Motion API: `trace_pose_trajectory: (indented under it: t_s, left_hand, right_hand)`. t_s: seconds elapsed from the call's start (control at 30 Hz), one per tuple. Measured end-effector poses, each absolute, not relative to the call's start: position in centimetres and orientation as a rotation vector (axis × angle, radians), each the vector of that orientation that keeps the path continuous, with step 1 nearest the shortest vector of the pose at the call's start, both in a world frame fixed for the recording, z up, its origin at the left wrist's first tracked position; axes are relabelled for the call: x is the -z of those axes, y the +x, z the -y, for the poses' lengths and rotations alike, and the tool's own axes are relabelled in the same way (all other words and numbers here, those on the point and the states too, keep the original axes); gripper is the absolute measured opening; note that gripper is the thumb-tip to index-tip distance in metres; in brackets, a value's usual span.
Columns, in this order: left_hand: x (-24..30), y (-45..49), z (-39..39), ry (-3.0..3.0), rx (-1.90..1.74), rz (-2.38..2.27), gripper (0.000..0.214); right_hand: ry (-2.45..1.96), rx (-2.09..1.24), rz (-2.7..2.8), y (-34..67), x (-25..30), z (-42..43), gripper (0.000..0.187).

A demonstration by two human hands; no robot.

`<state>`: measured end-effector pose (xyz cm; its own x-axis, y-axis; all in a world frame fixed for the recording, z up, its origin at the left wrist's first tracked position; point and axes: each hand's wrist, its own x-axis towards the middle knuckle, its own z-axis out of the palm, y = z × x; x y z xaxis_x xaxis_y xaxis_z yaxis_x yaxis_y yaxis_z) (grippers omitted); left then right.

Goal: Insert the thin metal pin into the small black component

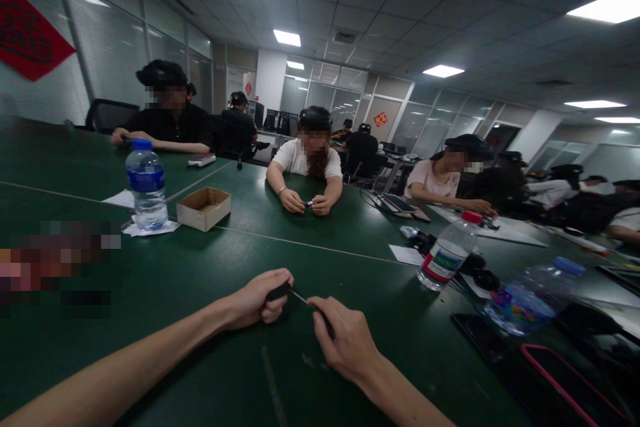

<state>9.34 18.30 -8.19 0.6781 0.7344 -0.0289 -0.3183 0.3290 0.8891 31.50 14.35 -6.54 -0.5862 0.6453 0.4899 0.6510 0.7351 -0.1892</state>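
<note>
Over the green table (210, 373), my left hand (255, 297) is closed around a small black object (278, 291), its kind mostly hidden by the fingers. My right hand (350, 339) grips the dark handle of a screwdriver (301, 299). The thin metal shaft points left and its tip meets the black object, or sits right beside it; I cannot tell which.
An open cardboard box (204, 209) and a blue-capped water bottle (147, 187) stand at left. On the right are a red-capped bottle (450, 250), another blue-capped bottle (533, 297) and a pink-edged phone (570, 380). Several people sit around the table.
</note>
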Motion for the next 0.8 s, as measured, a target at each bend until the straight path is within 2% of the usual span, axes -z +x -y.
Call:
trace_pose_trajectory:
  t_s: [0.53,0.8]
  left_hand:
    - [8.39,9.97,-18.15,0.964,-0.859,-0.546,0.030]
    - [8.58,10.29,-17.60,1.147,-0.975,-0.668,0.033]
  right_hand:
    - [-1.028,-0.134,2.403,31.24,5.86,-14.25,0.027]
    - [-1.078,-0.052,2.482,31.29,6.20,-14.27,0.030]
